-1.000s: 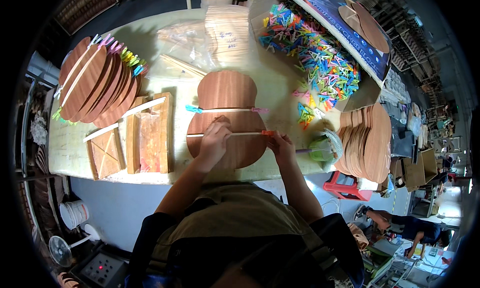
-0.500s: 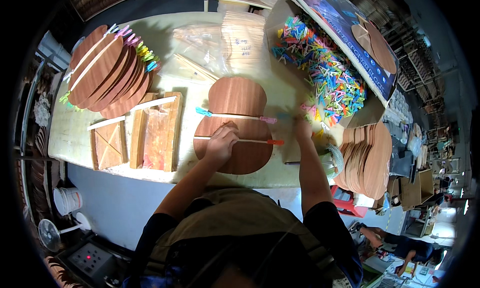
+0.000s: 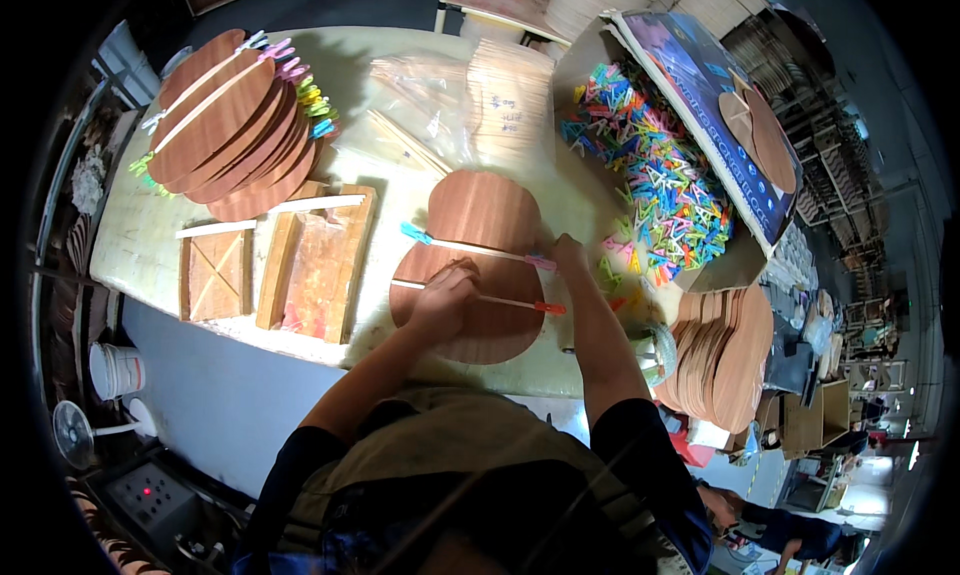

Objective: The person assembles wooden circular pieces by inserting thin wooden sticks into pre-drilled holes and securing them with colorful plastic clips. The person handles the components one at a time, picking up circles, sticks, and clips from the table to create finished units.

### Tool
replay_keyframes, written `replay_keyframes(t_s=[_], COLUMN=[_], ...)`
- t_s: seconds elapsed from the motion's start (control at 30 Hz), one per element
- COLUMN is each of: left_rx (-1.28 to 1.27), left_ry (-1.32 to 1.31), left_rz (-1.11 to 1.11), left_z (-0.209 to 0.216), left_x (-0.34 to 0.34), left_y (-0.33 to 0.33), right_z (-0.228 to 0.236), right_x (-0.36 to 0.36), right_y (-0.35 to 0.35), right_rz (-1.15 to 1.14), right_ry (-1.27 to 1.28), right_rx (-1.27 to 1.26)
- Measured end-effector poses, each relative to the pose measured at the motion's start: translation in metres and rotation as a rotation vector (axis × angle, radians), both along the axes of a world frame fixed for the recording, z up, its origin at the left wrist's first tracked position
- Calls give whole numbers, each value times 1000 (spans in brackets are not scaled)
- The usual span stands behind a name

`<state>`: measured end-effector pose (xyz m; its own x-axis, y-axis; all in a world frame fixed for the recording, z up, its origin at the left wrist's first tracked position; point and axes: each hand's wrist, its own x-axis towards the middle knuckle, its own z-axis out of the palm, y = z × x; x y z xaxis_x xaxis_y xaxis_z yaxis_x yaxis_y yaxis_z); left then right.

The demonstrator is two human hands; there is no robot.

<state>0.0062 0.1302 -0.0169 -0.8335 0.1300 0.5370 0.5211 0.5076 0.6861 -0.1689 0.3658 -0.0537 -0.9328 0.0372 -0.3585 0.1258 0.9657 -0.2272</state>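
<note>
A brown guitar-shaped wooden board [image 3: 487, 210] lies flat on the table in front of me. Two thin pale strips cross it. The upper strip [image 3: 480, 247] has a blue clothespin [image 3: 416, 234] at its left end and a pink clothespin [image 3: 540, 262] at its right. An orange-red clothespin [image 3: 549, 308] grips the right end of the lower strip [image 3: 507, 301]. My left hand [image 3: 445, 297] rests over that lower strip with its fingers bunched together, hiding whatever is beneath. My right hand [image 3: 568, 255] is closed beside the pink clothespin; its contents cannot be made out.
A box [image 3: 730, 273] of colourful clothespins [image 3: 660, 185] stands at the right. Stacked boards lie nearer [image 3: 715, 355]; clipped boards [image 3: 215, 125] pile at far left. Wooden frames [image 3: 360, 265] and bundled strips [image 3: 508, 95] share the table [image 3: 130, 245]. Another person [image 3: 800, 535] is at lower right.
My right hand has moved left from near the loose clothespins to the board's right edge. My left hand stays on the board. The whole view has shifted and tilted slightly.
</note>
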Motion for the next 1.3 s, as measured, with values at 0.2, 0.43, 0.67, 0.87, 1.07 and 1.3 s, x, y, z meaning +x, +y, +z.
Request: replay_keyframes(t_s=[0.2, 0.43, 0.67, 0.87, 1.07, 1.3], left_rx=[18, -25, -14, 212, -136, -41], left_ry=[16, 23, -73, 13, -130, -13], left_rz=[-2, -6, 30, 40, 41, 262], left_z=[-2, -1, -13, -18, -1, 9], left_x=[1, 3, 9, 9, 11, 51], left_y=[-4, -3, -2, 1, -6, -20], right_z=[33, 71, 60, 53, 78, 177], right_x=[-11, 19, 73, 76, 71, 52], right_y=[-17, -129, -241, -266, -236, 36], right_rz=[11, 406, 575, 982, 905, 67], right_ry=[490, -81, -378, -530, -316, 755], right_rx=[-234, -1247, -1042, -667, -702, -571])
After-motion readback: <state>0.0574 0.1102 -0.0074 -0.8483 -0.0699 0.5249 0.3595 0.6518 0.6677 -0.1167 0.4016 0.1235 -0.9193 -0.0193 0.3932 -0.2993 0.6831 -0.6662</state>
